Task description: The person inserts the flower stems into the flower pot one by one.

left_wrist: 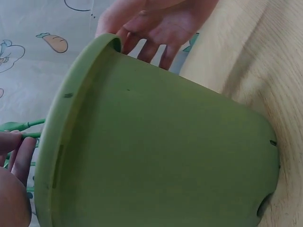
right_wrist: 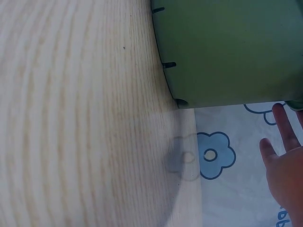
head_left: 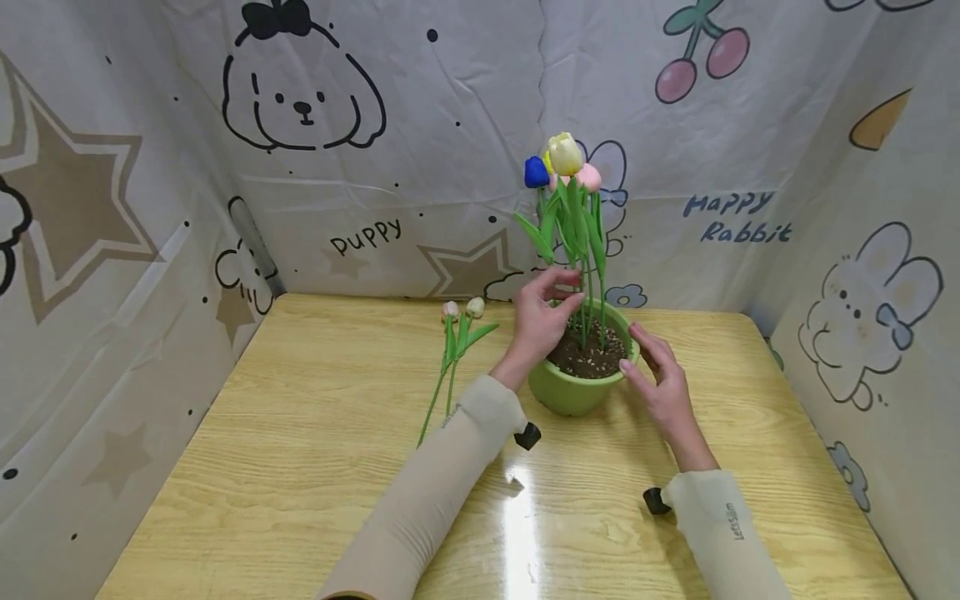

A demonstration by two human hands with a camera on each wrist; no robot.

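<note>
A green flowerpot (head_left: 570, 392) filled with dark soil (head_left: 592, 354) stands upright on the table. Several artificial tulips (head_left: 573, 217) rise from it, their heads blue, yellow, cream and pink. My left hand (head_left: 538, 321) reaches over the pot's left side; thumb and fingers pinch a green tulip stem (left_wrist: 32, 135) just above the rim in the left wrist view. At the pot's right side my right hand (head_left: 663, 387) holds the rim between thumb and fingers. Only part of that hand (right_wrist: 289, 172) shows in the right wrist view, at the right edge.
Two more tulips (head_left: 448, 354), one pink and one cream, lie on the wooden table (head_left: 300, 433) left of the pot, partly behind my left sleeve. Printed cloth (head_left: 465, 100) hangs behind the table and along both sides.
</note>
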